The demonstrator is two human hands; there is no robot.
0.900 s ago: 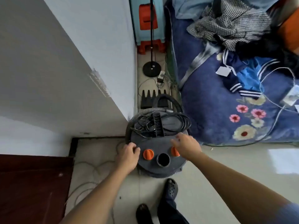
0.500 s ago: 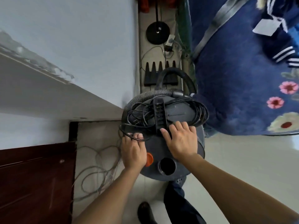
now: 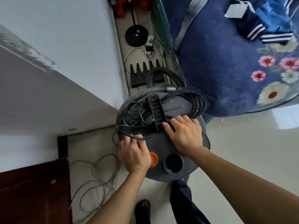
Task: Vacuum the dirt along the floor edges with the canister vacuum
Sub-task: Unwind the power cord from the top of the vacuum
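Tiled floor [image 3: 242,151] at a wall corner, vacuum [image 3: 174,143] standing beside the bed [image 3: 218,70]. Right hand [image 3: 186,135] spread flat on top by the handle [image 3: 156,109]; left hand [image 3: 134,154] at the tangled cord [image 3: 194,102], perhaps hooking a loop, grip unclear. Risk of snagging cord on hose [image 3: 129,101] and tipping if yanked.

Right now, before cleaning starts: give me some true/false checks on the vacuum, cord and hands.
1. The power cord lies coiled on top of the canister vacuum. True.
2. The hose is plugged into the round port. False: the port is empty; the hose curls round the lid's edge.
3. Both the left hand and the right hand touch the vacuum. True.
4. The right hand grips the orange knob. False: it lies flat by the carry handle; the knob is beside the left hand.
5. The vacuum stands far from the bed. False: it stands close beside it.
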